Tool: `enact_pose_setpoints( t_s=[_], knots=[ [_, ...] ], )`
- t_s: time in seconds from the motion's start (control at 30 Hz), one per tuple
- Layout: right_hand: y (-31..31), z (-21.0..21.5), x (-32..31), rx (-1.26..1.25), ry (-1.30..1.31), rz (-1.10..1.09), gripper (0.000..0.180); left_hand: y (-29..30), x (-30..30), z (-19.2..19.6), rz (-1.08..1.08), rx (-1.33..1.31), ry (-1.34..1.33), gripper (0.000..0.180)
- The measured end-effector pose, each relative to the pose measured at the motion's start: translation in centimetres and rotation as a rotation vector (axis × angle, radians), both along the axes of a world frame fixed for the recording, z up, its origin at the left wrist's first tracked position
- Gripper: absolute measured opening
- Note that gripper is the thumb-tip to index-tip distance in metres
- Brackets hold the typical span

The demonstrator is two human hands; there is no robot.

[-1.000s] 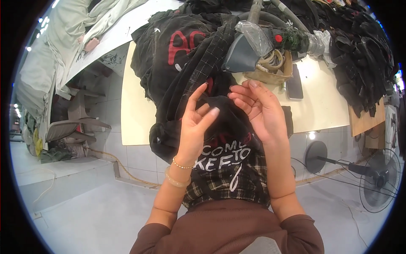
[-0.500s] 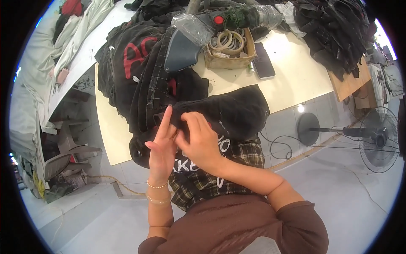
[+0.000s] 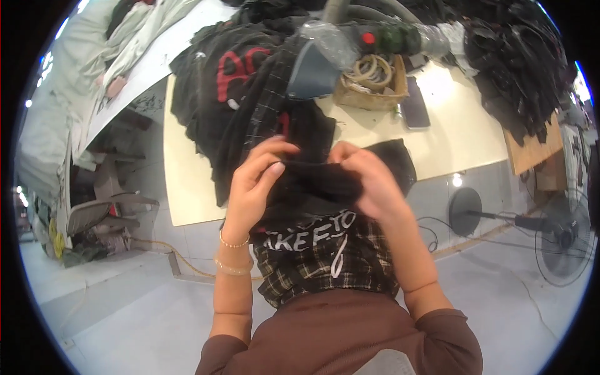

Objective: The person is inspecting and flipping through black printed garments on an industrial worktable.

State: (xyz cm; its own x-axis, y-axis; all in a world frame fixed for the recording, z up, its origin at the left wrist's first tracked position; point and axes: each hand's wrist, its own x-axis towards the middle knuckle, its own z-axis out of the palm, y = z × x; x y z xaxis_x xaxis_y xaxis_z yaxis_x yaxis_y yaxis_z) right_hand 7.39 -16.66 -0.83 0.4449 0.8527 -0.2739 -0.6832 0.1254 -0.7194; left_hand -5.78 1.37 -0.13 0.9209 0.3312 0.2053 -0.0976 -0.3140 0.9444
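Note:
A black garment [image 3: 312, 187] with white lettering lies across my lap and the table's near edge, its upper edge stretched between my two hands. The left end of that edge is in my left hand [image 3: 257, 178], thumb and fingers bent over the cloth. My right hand [image 3: 369, 178], slightly blurred, pinches the same edge farther right. Some of its fingertips are hidden in the dark fabric. Behind my left hand rises a pile of black garments [image 3: 206, 125] with red lettering, one showing a checked strip.
On the cream table [image 3: 462, 140] stand a box [image 3: 369, 101] of tape rolls, a dark phone [image 3: 415, 109] and a blue-grey nozzle [image 3: 312, 72] wrapped in clear plastic. Black cloth [image 3: 515, 69] hangs at the far right. A fan [image 3: 565, 228] lies to the right, a chair [image 3: 103, 209] to the left.
My hands were close together at the cloth, with left fingers stretched out. They have moved apart, the right one rightward, and the garment's edge now spans between them. The view has shifted slightly.

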Motion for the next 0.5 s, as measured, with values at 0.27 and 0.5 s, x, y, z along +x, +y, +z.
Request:
enact_pose_setpoints(
  t_s=[0.27, 0.5],
  knots=[
    [0.2, 3.5, 3.6, 0.025, -0.312, 0.085, 0.018, -0.3, 0.9, 0.9, 0.054, -0.615, -0.053, 0.027],
    [1.5, 3.0, 2.4, -0.145, -1.234, -0.068, 0.036, -0.2, 2.4, 1.0, 0.086, -0.959, -0.093, 0.023]
  ],
)
